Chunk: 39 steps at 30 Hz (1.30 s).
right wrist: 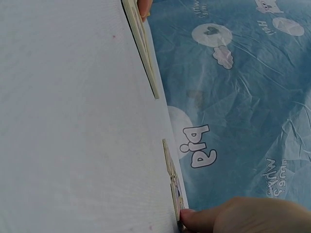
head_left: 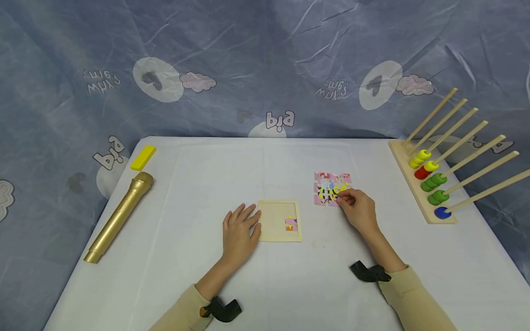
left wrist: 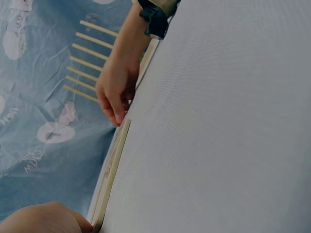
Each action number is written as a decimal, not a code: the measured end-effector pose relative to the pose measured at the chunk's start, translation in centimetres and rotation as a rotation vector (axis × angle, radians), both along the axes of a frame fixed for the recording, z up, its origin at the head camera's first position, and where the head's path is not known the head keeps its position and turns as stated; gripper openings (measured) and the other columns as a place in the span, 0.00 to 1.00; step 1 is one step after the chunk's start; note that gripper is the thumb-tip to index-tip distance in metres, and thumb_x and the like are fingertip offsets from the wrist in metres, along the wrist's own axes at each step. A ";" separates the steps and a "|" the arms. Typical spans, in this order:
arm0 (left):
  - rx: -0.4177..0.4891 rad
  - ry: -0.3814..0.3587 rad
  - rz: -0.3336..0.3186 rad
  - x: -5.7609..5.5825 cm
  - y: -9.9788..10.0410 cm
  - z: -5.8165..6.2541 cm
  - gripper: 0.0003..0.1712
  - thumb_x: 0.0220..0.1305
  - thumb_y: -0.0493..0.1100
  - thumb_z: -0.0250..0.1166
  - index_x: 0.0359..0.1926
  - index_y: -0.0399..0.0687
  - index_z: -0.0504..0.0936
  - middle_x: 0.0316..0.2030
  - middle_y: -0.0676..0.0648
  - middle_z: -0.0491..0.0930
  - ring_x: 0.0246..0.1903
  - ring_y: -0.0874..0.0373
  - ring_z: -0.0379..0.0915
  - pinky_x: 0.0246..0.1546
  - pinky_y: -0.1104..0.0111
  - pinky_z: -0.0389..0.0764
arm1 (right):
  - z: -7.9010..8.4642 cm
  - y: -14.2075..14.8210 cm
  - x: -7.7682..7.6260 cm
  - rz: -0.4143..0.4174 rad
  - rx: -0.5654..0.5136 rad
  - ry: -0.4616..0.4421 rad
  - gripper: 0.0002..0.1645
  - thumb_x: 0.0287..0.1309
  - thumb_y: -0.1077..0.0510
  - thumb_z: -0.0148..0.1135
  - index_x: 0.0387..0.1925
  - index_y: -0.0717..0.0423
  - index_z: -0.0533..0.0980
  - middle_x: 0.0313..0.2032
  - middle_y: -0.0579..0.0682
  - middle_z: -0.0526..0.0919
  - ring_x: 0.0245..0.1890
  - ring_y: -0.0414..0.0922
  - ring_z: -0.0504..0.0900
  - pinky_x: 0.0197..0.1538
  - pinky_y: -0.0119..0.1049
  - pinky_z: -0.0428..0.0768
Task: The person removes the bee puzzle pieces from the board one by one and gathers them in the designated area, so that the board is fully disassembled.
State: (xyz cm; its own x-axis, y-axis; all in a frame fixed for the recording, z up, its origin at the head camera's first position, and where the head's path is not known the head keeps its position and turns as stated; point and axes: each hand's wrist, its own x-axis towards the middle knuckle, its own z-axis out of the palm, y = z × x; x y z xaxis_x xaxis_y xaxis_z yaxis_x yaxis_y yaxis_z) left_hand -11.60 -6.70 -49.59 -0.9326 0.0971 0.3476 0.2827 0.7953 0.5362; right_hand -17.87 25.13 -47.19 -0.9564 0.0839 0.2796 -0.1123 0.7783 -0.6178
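My left hand (head_left: 241, 233) lies with its fingers spread, fingertips and thumb on the left edge of a square wooden puzzle tray (head_left: 269, 239). Inside that tray, toward the lower right, sits a small pink and yellow jigsaw piece (head_left: 291, 224). To the tray's right, a pink jigsaw puzzle (head_left: 320, 176) with a yellow and black picture lies on the table. My right hand (head_left: 359, 210) has curled fingers and pinches a puzzle piece at the jigsaw's lower right. In the right wrist view the thumb (right wrist: 197, 219) is against the puzzle's edge; the fingers hide most of that piece.
At the right table edge stands a wooden bead counter (head_left: 422, 202) with long pegs and coloured beads. A gold tube (head_left: 120, 216) lies on the left, below a yellow block (head_left: 143, 157). All rest on a white-covered table (head_left: 186, 184), with a printed blue-grey cloth (head_left: 248, 59) behind.
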 end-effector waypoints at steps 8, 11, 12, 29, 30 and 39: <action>-0.017 0.009 0.002 0.0 0.0 -0.1 0.18 0.61 0.42 0.65 0.53 0.48 0.84 0.61 0.47 0.78 0.67 0.45 0.64 0.66 0.42 0.57 | 0.0 0.1 0.0 0.005 -0.008 -0.024 0.05 0.55 0.66 0.68 0.34 0.64 0.82 0.29 0.57 0.81 0.28 0.41 0.73 0.30 0.21 0.68; -0.017 0.011 0.002 0.0 0.0 -0.1 0.18 0.61 0.42 0.66 0.53 0.48 0.84 0.61 0.47 0.78 0.67 0.45 0.64 0.66 0.42 0.57 | 0.0 0.1 0.0 -0.001 -0.016 -0.012 0.05 0.55 0.66 0.68 0.34 0.65 0.82 0.30 0.57 0.81 0.28 0.41 0.73 0.30 0.20 0.68; -0.015 0.011 0.002 0.0 0.0 -0.1 0.18 0.61 0.42 0.66 0.53 0.48 0.84 0.61 0.47 0.78 0.67 0.45 0.64 0.66 0.42 0.57 | 0.0 0.1 0.0 -0.009 -0.024 -0.007 0.05 0.55 0.65 0.68 0.34 0.65 0.82 0.30 0.57 0.81 0.28 0.41 0.73 0.30 0.20 0.68; -0.010 0.011 0.006 0.0 0.1 0.0 0.18 0.61 0.41 0.66 0.53 0.48 0.84 0.60 0.47 0.78 0.67 0.46 0.65 0.66 0.43 0.57 | 1.4 -2.2 0.9 0.076 -0.184 0.050 0.09 0.57 0.65 0.66 0.40 0.65 0.82 0.30 0.55 0.81 0.28 0.31 0.72 0.29 0.18 0.70; -0.010 0.013 0.006 0.0 0.1 0.0 0.18 0.61 0.41 0.66 0.53 0.48 0.84 0.60 0.47 0.78 0.67 0.46 0.65 0.66 0.43 0.57 | 1.6 -2.7 1.1 0.099 -0.182 0.047 0.09 0.57 0.65 0.67 0.41 0.64 0.82 0.30 0.54 0.81 0.28 0.31 0.72 0.29 0.18 0.70; -0.017 0.027 0.006 0.0 0.1 0.1 0.18 0.60 0.41 0.66 0.53 0.48 0.85 0.60 0.47 0.79 0.66 0.45 0.66 0.66 0.42 0.58 | 1.9 -7.1 3.1 0.285 -0.228 -0.033 0.12 0.55 0.64 0.69 0.42 0.61 0.82 0.30 0.50 0.79 0.29 0.37 0.73 0.29 0.23 0.71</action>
State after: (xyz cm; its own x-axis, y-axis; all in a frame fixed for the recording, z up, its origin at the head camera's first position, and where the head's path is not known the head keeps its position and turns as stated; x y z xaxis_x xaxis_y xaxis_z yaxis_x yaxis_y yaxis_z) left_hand -11.60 -6.65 -49.44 -0.9235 0.0977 0.3711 0.2921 0.8060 0.5148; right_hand -14.79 17.98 -45.30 -0.9586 -0.1304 0.2533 -0.2820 0.5604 -0.7787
